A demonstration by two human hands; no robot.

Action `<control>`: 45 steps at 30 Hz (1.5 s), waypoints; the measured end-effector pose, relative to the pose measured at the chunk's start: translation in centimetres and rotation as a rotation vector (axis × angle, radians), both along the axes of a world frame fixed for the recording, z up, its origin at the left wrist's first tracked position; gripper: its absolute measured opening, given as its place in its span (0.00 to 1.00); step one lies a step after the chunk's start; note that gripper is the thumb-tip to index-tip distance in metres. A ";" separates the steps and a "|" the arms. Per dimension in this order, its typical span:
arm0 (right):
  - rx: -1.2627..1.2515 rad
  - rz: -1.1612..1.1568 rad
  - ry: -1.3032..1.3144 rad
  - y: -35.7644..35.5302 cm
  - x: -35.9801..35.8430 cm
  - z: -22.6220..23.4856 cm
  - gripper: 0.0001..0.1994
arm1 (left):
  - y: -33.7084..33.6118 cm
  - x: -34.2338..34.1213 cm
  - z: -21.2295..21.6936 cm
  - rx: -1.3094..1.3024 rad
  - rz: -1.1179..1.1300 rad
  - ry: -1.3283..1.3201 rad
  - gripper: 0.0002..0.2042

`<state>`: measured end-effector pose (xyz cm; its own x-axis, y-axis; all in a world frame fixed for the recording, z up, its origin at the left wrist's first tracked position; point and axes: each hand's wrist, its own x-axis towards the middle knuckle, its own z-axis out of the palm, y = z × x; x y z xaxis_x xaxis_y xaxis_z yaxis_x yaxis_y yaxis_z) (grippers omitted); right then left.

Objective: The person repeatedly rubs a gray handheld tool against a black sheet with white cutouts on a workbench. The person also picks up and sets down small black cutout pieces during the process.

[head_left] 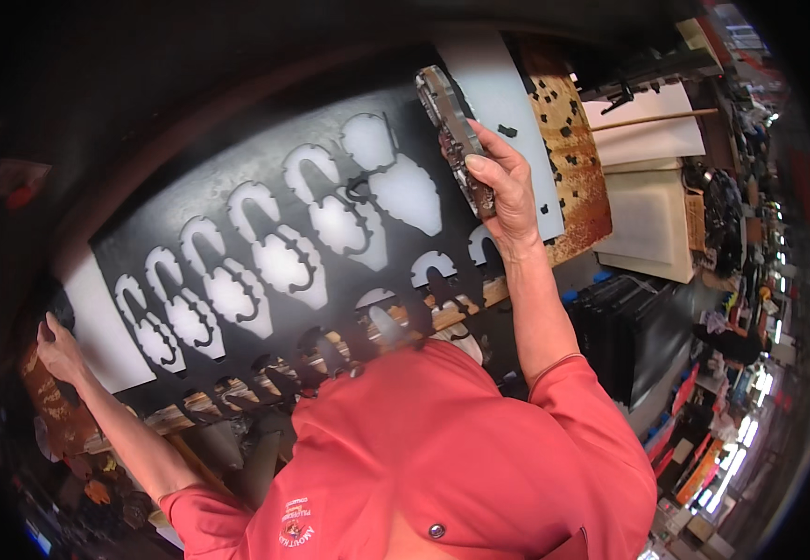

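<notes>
On the bench ahead lies a black sheet (237, 201) punched with rows of matching cut-outs showing white beneath. At its near right end, the right hand (507, 191) grips a long metal cutting die (456, 140), tilted on edge. At the left end, the left hand (57, 350) clasps the sheet's corner. A rusty board (577, 177) lies just beyond.

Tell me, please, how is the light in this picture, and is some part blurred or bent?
Head view: black sheet evenly lit, its cut-outs glaring white; left hand in dim shade, right hand well lit; straight edges bow toward the dark rim; lamps at far right blow out; red shirt is slightly soft.
</notes>
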<state>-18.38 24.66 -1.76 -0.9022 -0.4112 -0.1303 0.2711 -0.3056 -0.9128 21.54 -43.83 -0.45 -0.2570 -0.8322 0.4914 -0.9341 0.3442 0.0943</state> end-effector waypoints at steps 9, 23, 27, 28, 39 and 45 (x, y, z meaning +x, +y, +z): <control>0.757 -0.097 0.700 0.2 -0.3 0.0 0.33 | 20.3 -11.9 -3.6 0.270 -0.710 0.252 0.17; 0.743 0.017 0.982 1.7 -0.4 -0.8 0.37 | 22.7 -13.4 -3.1 0.136 -0.703 0.072 0.17; 0.687 -0.025 0.894 1.9 0.1 -1.9 0.35 | 22.3 -12.9 -2.0 0.220 -0.710 0.105 0.17; 0.673 -0.041 0.902 1.9 0.1 -2.1 0.35 | 22.5 -12.8 -1.8 0.236 -0.714 0.140 0.17; 0.776 -0.148 0.977 2.3 2.0 -2.0 0.37 | 42.8 -8.9 2.1 0.735 -0.960 0.406 0.06; 0.798 -0.185 0.941 2.7 2.2 -2.8 0.38 | 49.0 -9.9 -2.3 0.370 -1.216 0.249 0.09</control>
<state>-16.18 27.41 -4.58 -0.8161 -0.3717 0.4426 -0.5759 0.4583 -0.6769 11.60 5.15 -2.72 -0.8752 -0.2266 0.4274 0.0139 0.8713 0.4905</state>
